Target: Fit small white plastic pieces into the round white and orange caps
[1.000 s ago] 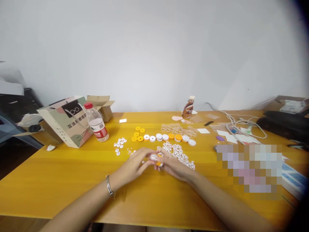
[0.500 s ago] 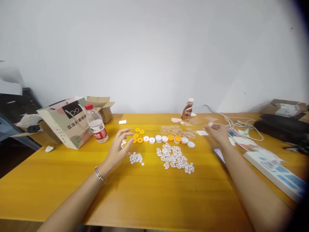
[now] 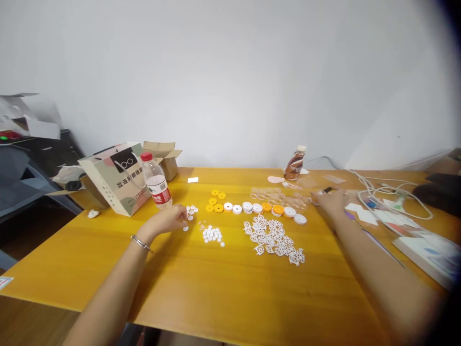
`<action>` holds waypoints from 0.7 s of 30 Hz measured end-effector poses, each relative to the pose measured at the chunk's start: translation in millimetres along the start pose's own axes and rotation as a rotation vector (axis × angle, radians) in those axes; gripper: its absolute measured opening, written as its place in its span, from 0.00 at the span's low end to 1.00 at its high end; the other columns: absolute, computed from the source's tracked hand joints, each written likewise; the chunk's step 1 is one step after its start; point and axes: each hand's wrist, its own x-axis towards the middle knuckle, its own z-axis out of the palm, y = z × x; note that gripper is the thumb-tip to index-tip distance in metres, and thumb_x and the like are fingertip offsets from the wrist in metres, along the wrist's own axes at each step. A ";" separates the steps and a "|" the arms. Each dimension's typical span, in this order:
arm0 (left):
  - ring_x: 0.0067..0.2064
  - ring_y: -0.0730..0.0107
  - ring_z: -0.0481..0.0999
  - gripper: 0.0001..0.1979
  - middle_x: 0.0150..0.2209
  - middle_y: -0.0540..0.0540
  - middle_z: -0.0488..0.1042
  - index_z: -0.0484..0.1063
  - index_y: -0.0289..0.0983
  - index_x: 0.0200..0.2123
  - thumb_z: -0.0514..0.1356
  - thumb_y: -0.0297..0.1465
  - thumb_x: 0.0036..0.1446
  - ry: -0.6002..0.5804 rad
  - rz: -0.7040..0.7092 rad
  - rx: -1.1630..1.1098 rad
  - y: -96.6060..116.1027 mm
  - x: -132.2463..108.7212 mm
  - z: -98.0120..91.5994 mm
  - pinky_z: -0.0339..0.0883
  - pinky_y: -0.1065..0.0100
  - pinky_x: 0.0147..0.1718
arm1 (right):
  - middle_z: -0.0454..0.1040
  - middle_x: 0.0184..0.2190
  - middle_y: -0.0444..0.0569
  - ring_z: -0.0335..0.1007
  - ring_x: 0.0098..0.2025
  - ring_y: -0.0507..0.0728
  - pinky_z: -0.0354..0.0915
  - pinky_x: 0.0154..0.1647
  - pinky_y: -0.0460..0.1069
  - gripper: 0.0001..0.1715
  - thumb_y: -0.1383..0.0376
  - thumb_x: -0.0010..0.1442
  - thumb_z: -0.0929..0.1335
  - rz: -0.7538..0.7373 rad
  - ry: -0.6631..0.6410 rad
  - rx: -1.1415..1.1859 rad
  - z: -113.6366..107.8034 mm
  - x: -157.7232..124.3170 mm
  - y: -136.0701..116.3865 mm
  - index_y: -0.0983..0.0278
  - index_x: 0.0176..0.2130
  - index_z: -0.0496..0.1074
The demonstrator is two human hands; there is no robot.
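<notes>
My left hand [image 3: 167,219] is closed at the left of the small parts, its fingertips pinched at a small white disc [image 3: 185,228]. Just beyond those fingers lies a little group of white pieces [image 3: 192,210], and to their right a pile of white discs [image 3: 212,234]. My right hand [image 3: 332,204] is closed at the right end of the clear plastic rings [image 3: 284,198]. A small black item [image 3: 327,190] shows by its fingers; what they grip is unclear. Between the hands run yellow and white wheels [image 3: 247,206], with white openwork pieces [image 3: 273,238] in front.
A water bottle [image 3: 157,185], a paper bag [image 3: 126,180] and a cardboard box [image 3: 165,163] stand at the left. At the back is a brown drink bottle [image 3: 295,163]. White cables [image 3: 396,180], papers and a white box [image 3: 425,259] lie at the right.
My left hand has gone from open fingers to a pinch, moving left and down onto the small white pieces. My right hand has turned over near the clear rings. The view has shifted rightward in frame.
</notes>
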 end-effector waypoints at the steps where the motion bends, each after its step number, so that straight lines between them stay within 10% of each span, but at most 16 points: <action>1: 0.30 0.68 0.69 0.08 0.29 0.47 0.71 0.68 0.36 0.29 0.57 0.34 0.45 -0.045 -0.022 0.012 -0.5 0.4 2.4 0.58 0.71 0.26 | 0.60 0.43 0.69 0.52 0.48 0.65 0.49 0.44 0.58 0.28 0.66 0.42 0.69 0.016 0.052 0.040 -2.2 -2.0 -4.9 0.72 0.43 0.58; 12: 0.27 0.70 0.68 0.05 0.26 0.46 0.71 0.68 0.35 0.24 0.52 0.24 0.47 -0.025 -0.047 0.054 24.9 -0.7 8.9 0.55 0.72 0.24 | 0.63 0.43 0.51 0.60 0.42 0.55 0.58 0.39 0.50 0.20 0.61 0.50 0.65 -0.200 -0.099 0.819 -33.5 -112.3 -95.5 0.63 0.43 0.59; 21: 0.30 0.74 0.69 0.04 0.30 0.49 0.70 0.67 0.36 0.31 0.53 0.25 0.51 0.016 0.519 -0.242 128.5 -10.5 55.7 0.61 0.74 0.30 | 0.65 0.40 0.48 0.61 0.42 0.56 0.59 0.41 0.52 0.12 0.61 0.54 0.63 -0.328 -0.464 0.725 -22.7 -174.6 -87.7 0.60 0.41 0.61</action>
